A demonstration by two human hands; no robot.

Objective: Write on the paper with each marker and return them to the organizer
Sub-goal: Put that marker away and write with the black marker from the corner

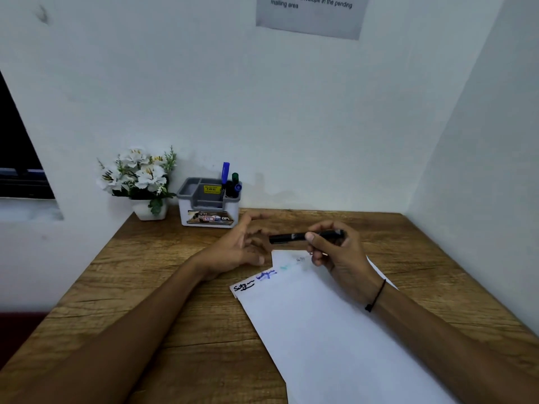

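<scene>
A person seated at a wood-grain table (pixel 151 322) works through a set of markers, seen from a head-worn camera.

At far left, one white pot of artificial white flowers (pixel 140 182) stands against the wall. Just right of it sits the single grey-and-white plastic organizer (pixel 208 204), whose right compartment holds what look like three markers: one tall blue marker (pixel 225 172), one green-capped marker (pixel 235 177) and one shorter blue-capped one (pixel 238 187); a dark shape among them may be another, though it cannot be made out.

The left hand (pixel 239 246) hovers above the table near the organizer, its grip released, fingers spread and holding nothing. The right hand (pixel 338 252) grips one black marker (pixel 303 237) near its middle, holding it level above the far end of the one white sheet of paper (pixel 335 339), its tip end pointing left toward the open hand. Whether the cap is on cannot be told.

Four marks run along the paper's far edge: one black, one blue, one pale green and one faint scribble beneath the right hand.

The writing appears finished for this marker, and the step in hand looks like closing or passing it. The next move would call for carrying it to the organizer's right compartment and lowering it upright among the others.
</scene>
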